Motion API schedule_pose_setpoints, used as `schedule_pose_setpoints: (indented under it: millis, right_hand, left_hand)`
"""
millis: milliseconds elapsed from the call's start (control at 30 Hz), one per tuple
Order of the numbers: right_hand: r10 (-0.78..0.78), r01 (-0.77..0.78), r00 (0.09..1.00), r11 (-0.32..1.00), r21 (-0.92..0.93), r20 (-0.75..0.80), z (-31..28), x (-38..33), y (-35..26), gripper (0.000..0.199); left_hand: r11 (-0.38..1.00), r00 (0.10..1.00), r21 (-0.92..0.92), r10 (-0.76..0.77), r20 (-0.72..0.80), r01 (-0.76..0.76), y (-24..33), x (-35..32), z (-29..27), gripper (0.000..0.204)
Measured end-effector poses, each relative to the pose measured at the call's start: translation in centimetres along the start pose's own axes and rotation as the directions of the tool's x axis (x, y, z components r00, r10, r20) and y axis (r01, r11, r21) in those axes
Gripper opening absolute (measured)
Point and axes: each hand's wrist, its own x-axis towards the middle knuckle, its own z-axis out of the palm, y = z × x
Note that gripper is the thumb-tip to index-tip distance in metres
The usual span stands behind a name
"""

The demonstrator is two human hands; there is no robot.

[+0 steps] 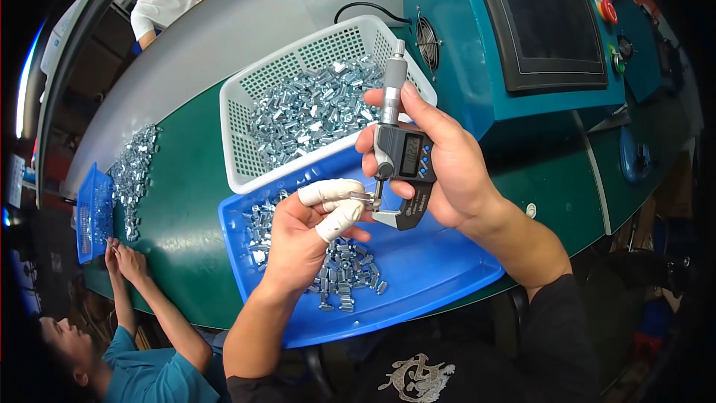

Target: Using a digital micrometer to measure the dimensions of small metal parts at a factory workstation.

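My right hand (pixel 440 164) grips a digital micrometer (pixel 399 160), upright, its grey thimble pointing up and its display facing me. My left hand (pixel 309 227), with white finger cots on thumb and forefinger, pinches a small silver metal part (pixel 363 195) and holds it in the micrometer's jaw. Both hands hover over a blue tray (pixel 432 269) holding several small silver metal parts (pixel 347 269).
A white mesh basket (pixel 246 97) full of the same silver parts sits behind the tray on a green table (pixel 186 216). A teal machine with a dark screen (pixel 552 19) stands at right. A person at left sorts parts by a small blue tray (pixel 88 213); another sits behind.
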Motion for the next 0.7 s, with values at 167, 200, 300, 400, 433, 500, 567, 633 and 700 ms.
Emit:
schedule_pose_setpoints:
  millis: [167,200,300,400,433,500,567,633,700]
  right_hand:
    - [-0.001,0.001,1.000,1.000,0.006,0.002,0.05,-0.15,-0.11,0.047]
    - [-0.003,0.003,1.000,1.000,0.010,0.006,0.04,-0.18,-0.10,0.047]
    - [-0.004,0.004,1.000,1.000,0.010,0.007,0.04,-0.26,-0.08,0.046]
    - [-0.002,0.002,1.000,1.000,0.007,-0.002,0.13,-0.32,-0.15,0.043]
    - [-0.001,0.001,1.000,1.000,0.010,-0.012,0.16,-0.34,-0.13,0.042]
    - [-0.002,0.002,1.000,1.000,0.010,-0.017,0.18,-0.31,-0.14,0.039]
    - [-0.006,0.006,1.000,1.000,0.009,-0.023,0.25,-0.36,-0.18,0.037]
    - [-0.002,0.002,0.999,1.000,-0.008,-0.039,0.45,-0.33,-0.25,0.036]
    - [-0.004,0.003,0.999,1.000,-0.011,-0.039,0.42,-0.26,-0.21,0.036]
  left_hand:
    - [1.000,1.000,0.017,0.011,-0.002,-0.011,0.06,-0.15,0.13,0.023]
    - [1.000,1.000,0.019,0.008,-0.002,-0.008,0.04,-0.19,0.15,0.023]
    - [1.000,1.000,0.009,0.016,0.005,-0.016,-0.03,-0.27,0.19,0.023]
    - [1.000,1.000,0.011,0.012,0.003,-0.012,-0.23,-0.37,0.38,0.023]
    - [1.000,1.000,0.010,0.012,0.001,-0.012,-0.24,-0.40,0.39,0.023]
    - [1.000,1.000,-0.016,0.001,0.011,-0.001,-0.16,-0.37,0.43,0.023]
    - [1.000,1.000,-0.016,0.001,0.016,-0.001,-0.14,-0.41,0.49,0.023]
    - [1.000,1.000,-0.015,0.005,0.019,-0.004,-0.08,-0.37,0.47,0.024]
    - [1.000,1.000,-0.013,0.002,0.019,-0.002,-0.04,-0.34,0.45,0.024]
